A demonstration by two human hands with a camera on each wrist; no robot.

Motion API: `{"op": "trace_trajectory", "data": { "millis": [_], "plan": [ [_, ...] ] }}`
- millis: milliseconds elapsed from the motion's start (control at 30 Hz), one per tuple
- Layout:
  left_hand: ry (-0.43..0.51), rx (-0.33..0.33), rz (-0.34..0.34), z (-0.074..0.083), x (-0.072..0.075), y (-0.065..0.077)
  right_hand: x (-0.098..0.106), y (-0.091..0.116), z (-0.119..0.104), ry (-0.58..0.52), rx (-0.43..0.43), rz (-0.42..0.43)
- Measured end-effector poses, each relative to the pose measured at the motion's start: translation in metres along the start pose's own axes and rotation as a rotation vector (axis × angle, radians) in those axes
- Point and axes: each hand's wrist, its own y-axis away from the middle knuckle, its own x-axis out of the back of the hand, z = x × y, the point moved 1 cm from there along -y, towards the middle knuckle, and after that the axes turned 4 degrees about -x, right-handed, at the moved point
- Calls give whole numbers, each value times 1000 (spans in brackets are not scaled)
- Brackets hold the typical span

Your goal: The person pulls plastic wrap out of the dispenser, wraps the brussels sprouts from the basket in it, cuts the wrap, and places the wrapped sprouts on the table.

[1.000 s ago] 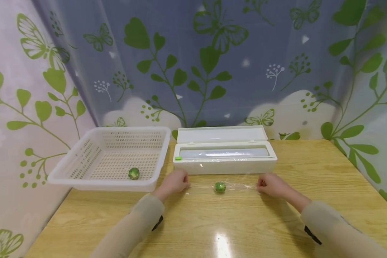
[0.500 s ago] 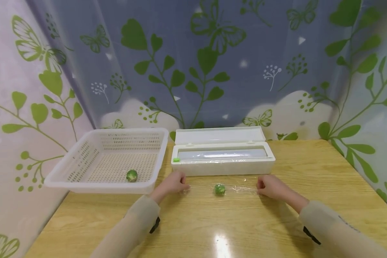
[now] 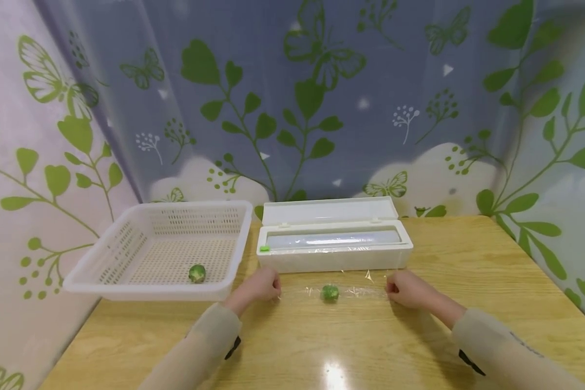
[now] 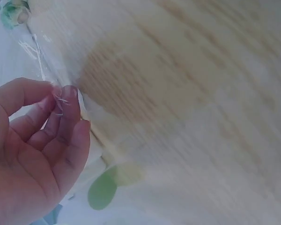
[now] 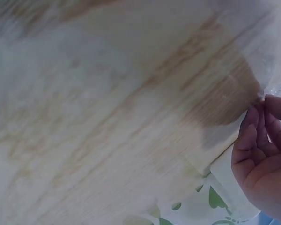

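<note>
In the head view a Brussels sprout (image 3: 329, 293) is wrapped in a strip of clear cling film (image 3: 363, 292) that stretches between both hands. My left hand (image 3: 260, 284) pinches the film's left end between thumb and fingers. The right end is pinched by my right hand (image 3: 409, 288). In the left wrist view the left hand (image 4: 40, 136) grips a gathered tuft of film, with the blurred sprout (image 4: 13, 14) at the top left corner. The right wrist view shows the right hand (image 5: 264, 154) pinching film at its fingertips.
Just behind the hands stands a white cling film box (image 3: 336, 262), lid raised, a film roll (image 3: 331, 239) inside and a green slider (image 3: 265, 248) at its left. A white plastic basket (image 3: 161, 293) at left holds another sprout (image 3: 197, 273). Patterned curtains surround the wooden table (image 3: 283, 346).
The head view has tilted slightly, so everything sits a little lower in it. Both hands keep their pinch on the film, and the wrapped sprout stays between them.
</note>
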Motion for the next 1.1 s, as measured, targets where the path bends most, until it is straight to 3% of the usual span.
{"op": "trace_trajectory", "data": {
  "millis": [267,600,800,1100],
  "plan": [
    [-107,20,12,5,-2,5,0,1,4,-38,24,-32],
    [-188,-27,7,8,-5,9,2,3,3,-48,49,-10],
    [-326,-73,17,9,-9,10,3,5,3,-54,56,-14],
    [-282,-59,21,8,-8,12,2,5,6,-107,80,-49]
  ]
}}
